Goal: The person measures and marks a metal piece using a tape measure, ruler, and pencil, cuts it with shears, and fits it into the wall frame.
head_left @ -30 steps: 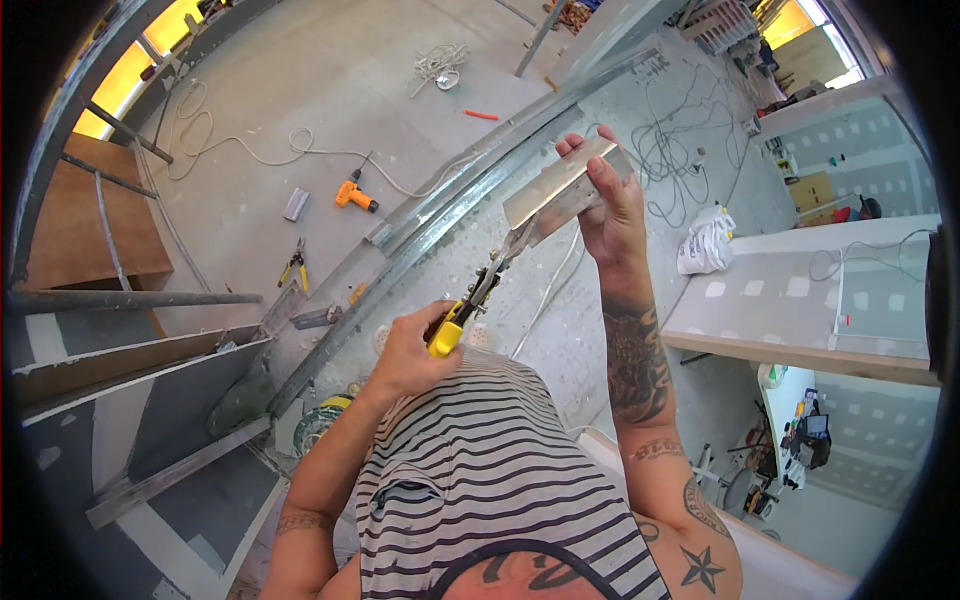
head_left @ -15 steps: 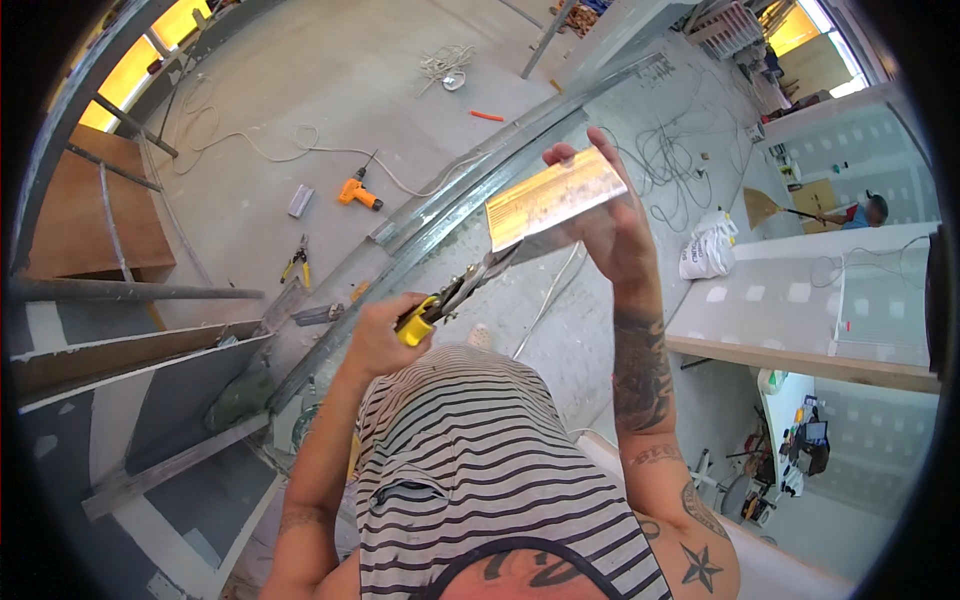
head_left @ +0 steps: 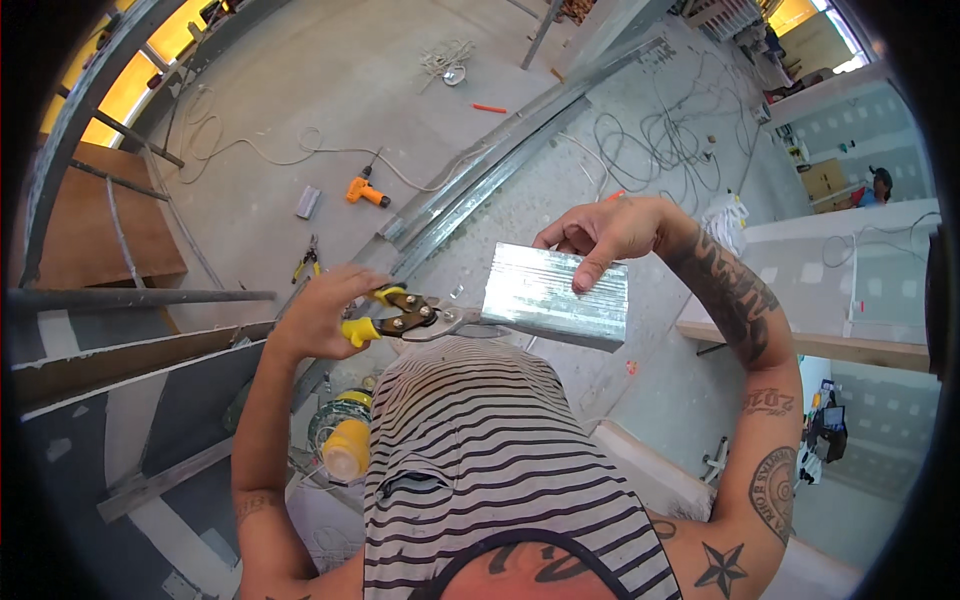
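Observation:
My left hand (head_left: 322,308) grips yellow-handled tin snips (head_left: 419,317) with their handles spread, in front of my striped top. Their jaws reach to the left end of a short piece of ribbed galvanised metal channel (head_left: 535,285). My right hand (head_left: 610,238) holds that piece from its far side, thumb over the upper face. The snips' tips are partly hidden at the metal.
An orange drill (head_left: 368,192), another pair of snips (head_left: 306,260) and long steel channels (head_left: 465,190) lie on the floor among cords. Scaffold bars (head_left: 140,296) are at left, a white bag (head_left: 722,215) at right. A co-worker (head_left: 875,190) is at far right.
My right hand has brought the metal piece down toward me and turned it flatter. My left hand has moved left and slightly up, turning the snips sideways, their handles now wider apart.

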The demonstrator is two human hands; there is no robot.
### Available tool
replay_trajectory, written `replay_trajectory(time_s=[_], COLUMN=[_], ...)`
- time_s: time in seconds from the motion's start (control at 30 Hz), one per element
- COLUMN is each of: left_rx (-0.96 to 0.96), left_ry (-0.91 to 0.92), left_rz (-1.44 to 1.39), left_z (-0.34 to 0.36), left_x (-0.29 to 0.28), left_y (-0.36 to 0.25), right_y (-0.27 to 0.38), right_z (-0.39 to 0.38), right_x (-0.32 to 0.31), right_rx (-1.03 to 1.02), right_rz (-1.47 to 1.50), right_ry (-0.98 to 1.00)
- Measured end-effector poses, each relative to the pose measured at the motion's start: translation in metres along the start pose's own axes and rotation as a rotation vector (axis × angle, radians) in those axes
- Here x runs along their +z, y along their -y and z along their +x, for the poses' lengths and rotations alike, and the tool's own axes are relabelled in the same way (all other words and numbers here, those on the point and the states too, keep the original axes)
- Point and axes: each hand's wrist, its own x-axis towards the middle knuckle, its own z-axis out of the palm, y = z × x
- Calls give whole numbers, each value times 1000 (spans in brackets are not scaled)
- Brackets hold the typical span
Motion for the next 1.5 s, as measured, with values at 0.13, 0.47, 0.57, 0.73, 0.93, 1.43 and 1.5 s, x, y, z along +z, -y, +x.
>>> replay_trajectory(time_s=[0.13, 0.47, 0.57, 0.73, 0.93, 1.43, 1.5], left_rx=[-31, -334, -475, -293, -93, -16, -25], left_ry=[48, -31, -58, -158, -182, -51, -41], left_rz=[19, -36, -84, 151, 362, 467, 417], left_z=[0, -6, -1, 4, 28, 46, 45], left_x=[12, 44, 39, -3, -53, -92, -95], left_y=[2, 13, 8, -5, -25, -28, -27], right_y=[-10, -17, -12, 3, 18, 53, 51], right_z=[-5, -2, 7, -9, -21, -16, -17], right_x=[3, 16, 20, 18, 20, 25, 23], right_rx=[-71, -138, -203, -243, -255, -248, -275], right_rz=[64, -456, -455, 164, -66, -86, -34], right_ry=[-83, -608, -793, -494, -500, -407, -426])
